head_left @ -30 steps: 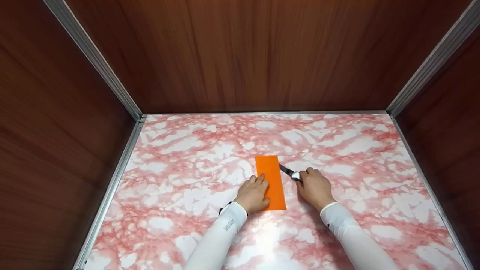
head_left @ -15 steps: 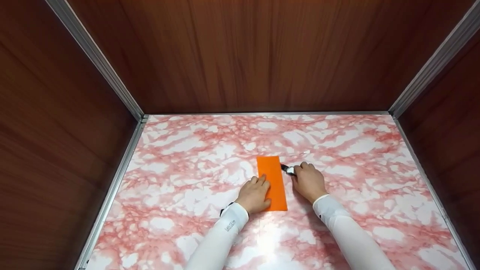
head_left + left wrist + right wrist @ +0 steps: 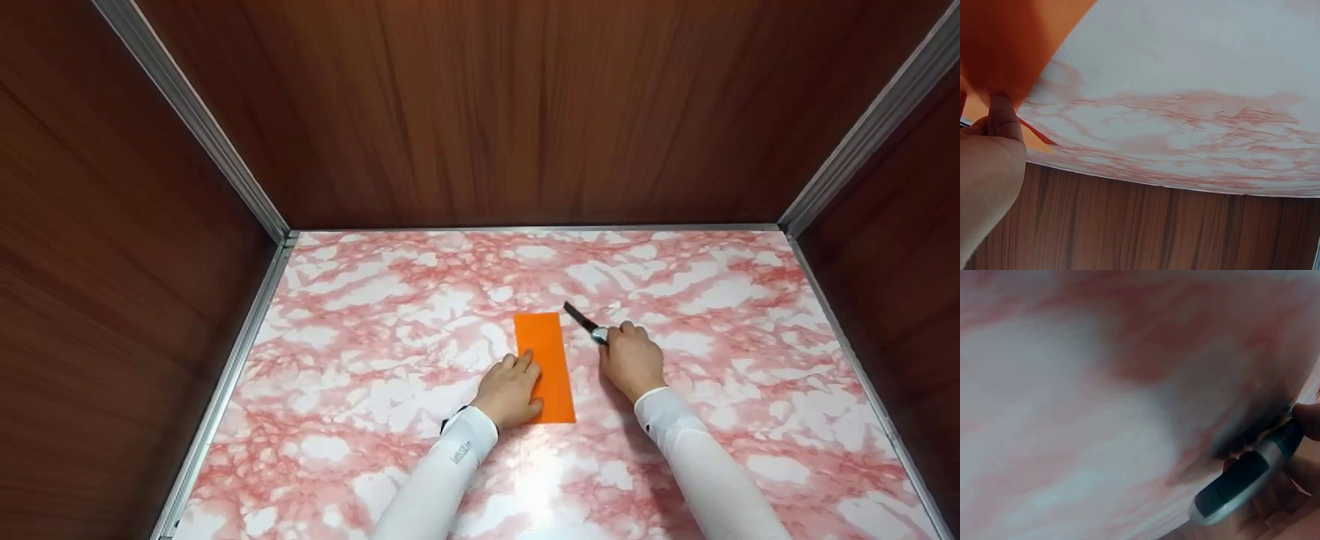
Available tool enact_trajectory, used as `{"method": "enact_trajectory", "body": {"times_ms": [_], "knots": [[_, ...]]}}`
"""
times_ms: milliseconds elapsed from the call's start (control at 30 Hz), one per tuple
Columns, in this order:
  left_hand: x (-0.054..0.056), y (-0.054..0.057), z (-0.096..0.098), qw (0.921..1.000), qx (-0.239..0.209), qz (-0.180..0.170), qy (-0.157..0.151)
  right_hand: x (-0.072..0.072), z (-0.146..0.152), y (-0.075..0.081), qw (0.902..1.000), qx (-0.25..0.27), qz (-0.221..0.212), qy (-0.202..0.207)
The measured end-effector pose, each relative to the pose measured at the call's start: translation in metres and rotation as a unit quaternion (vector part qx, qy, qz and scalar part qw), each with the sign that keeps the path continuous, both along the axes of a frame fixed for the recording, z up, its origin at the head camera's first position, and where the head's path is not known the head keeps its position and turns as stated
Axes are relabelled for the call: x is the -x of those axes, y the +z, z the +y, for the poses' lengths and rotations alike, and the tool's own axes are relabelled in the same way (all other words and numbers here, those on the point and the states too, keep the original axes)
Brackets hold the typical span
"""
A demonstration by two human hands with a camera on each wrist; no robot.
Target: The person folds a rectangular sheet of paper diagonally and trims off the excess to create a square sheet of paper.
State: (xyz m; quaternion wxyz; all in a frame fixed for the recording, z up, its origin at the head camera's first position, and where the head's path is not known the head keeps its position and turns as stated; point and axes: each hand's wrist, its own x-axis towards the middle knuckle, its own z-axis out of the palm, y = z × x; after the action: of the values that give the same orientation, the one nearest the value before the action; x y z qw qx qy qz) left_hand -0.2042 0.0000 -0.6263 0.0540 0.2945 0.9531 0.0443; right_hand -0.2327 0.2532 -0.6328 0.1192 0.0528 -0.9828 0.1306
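Observation:
An orange rectangular sheet, looking like folded paper, lies lengthwise in front of me on the table. My left hand rests on its left side, fingers stretched over it, the thumb near its lower part. In the left wrist view the thumb touches the orange sheet, where a second orange layer shows under it. My right hand grips a utility knife, its long dark blade pointing up and left, the tip just beyond the sheet's upper right corner. The right wrist view shows the knife's silver and dark handle within curled fingers.
The table has a red and white marbled top. Dark wood-grain panels wall it at the back, left and right, with metal rails along the corners and table edges.
My right hand moved up and left toward the sheet, then back right; the knife blade now shows longer and its tip sits farther up. My left hand and the sheet stay in place.

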Motion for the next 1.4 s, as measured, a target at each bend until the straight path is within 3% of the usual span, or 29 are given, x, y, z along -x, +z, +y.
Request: {"method": "enact_trajectory", "body": {"times_ms": [367, 533, 733, 1200, 1400], "knots": [[-0.003, -0.002, -0.002, 0.9999, -0.007, -0.011, 0.001, -0.017, 0.053, 0.012, 0.9954, 0.059, -0.052, -0.054], [-0.005, -0.005, -0.005, 0.9998, -0.016, -0.009, 0.002, -0.031, 0.087, 0.02, 0.9922, 0.062, -0.069, -0.083], [-0.006, -0.007, -0.007, 0.9997, -0.02, -0.014, 0.008, -0.046, 0.118, 0.019, 0.9894, 0.06, -0.075, -0.109], [-0.009, -0.01, -0.005, 0.9991, -0.032, 0.026, -0.004, -0.054, 0.128, 0.011, 0.988, 0.059, -0.066, -0.127], [-0.011, -0.008, -0.005, 0.9995, -0.028, -0.007, -0.012, -0.055, 0.13, 0.013, 0.9868, 0.073, -0.063, -0.13]]}}
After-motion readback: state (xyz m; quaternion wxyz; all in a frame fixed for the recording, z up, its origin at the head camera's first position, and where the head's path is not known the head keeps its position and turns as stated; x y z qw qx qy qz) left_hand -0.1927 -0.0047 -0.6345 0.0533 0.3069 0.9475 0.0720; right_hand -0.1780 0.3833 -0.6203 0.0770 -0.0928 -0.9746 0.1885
